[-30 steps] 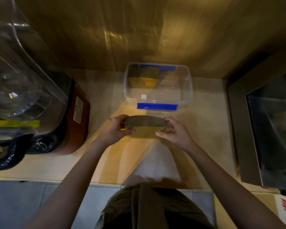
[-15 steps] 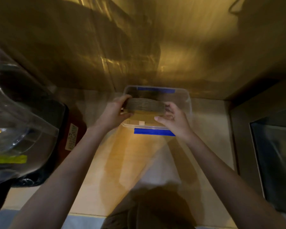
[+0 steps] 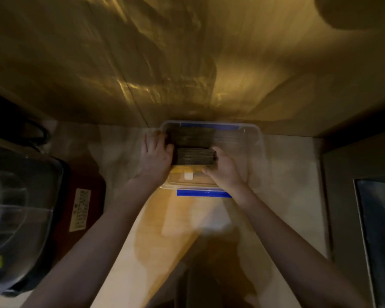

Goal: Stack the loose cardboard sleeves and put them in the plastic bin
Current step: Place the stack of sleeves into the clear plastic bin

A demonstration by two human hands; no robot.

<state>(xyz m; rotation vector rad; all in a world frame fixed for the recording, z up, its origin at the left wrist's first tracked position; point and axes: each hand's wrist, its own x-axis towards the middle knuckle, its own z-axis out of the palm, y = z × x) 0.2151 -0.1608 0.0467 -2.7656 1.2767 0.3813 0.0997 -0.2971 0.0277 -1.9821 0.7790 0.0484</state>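
Sitting at the far left, a blender (image 3: pixel 20 210) with a clear jug stands on the counter (image 3: pixel 125 152), well apart from the bin. Next, the left hand (image 3: pixel 156 155) presses its fingers against the left end of a stack of cardboard sleeves (image 3: pixel 195 156), gripping it. The stack sits edge-up inside the clear plastic bin (image 3: pixel 259 138), toward its left half, just in front of another stack (image 3: pixel 191 137) standing at the bin's back wall. The right hand (image 3: pixel 223 168) clamps the stack's right end, thumb low. Blue strips mark the bin's near and far rims. A dark metal unit (image 3: pixel 376 218) fills the right edge.
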